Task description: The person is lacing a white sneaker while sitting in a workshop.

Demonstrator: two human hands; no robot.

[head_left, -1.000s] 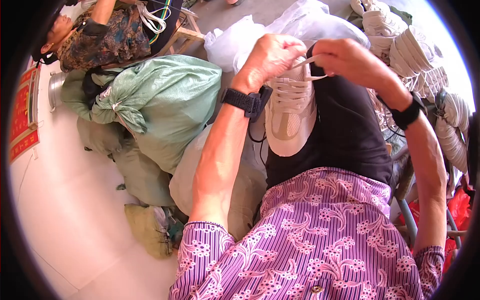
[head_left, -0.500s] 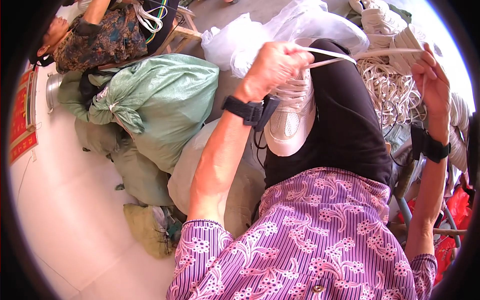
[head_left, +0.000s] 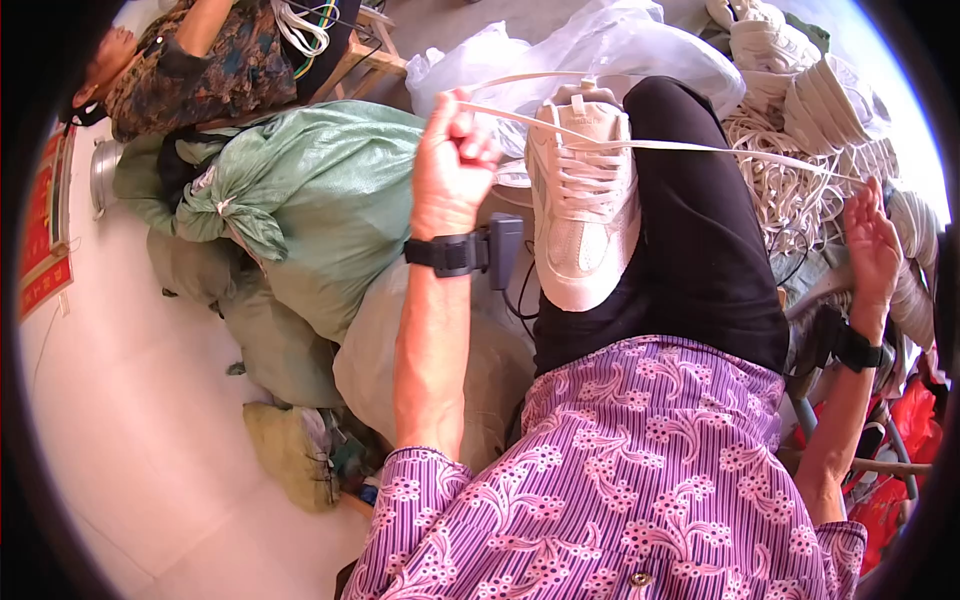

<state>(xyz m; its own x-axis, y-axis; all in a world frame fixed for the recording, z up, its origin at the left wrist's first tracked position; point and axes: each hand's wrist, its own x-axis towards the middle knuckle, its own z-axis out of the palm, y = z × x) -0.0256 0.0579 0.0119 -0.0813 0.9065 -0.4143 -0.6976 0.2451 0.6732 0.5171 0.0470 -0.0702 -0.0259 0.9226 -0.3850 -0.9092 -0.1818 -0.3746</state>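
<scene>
A white sneaker (head_left: 583,225) lies on my lap against the dark trousers, toe toward me, its lower eyelets laced. From its upper part a flat white shoelace (head_left: 720,149) stretches out to both sides. My left hand (head_left: 455,170), left of the sneaker, has its fingers curled closed on one stretch of the lace. Far to the right, my right hand (head_left: 872,245) has its fingers nearly straight and together, with the other stretch running taut to its fingertips. Another loop of lace passes behind the sneaker's tongue.
A heap of loose white laces (head_left: 775,180) lies right of my knee, with more white shoes (head_left: 825,105) beyond. A tied green sack (head_left: 320,190) stands to the left and clear plastic bags (head_left: 610,50) lie ahead. Another person (head_left: 205,75) sits at the upper left.
My left hand has moved left, away from the sneaker, uncovering it. My right hand has dropped lower, its fingers straighter. The lace is now drawn out wide on both sides.
</scene>
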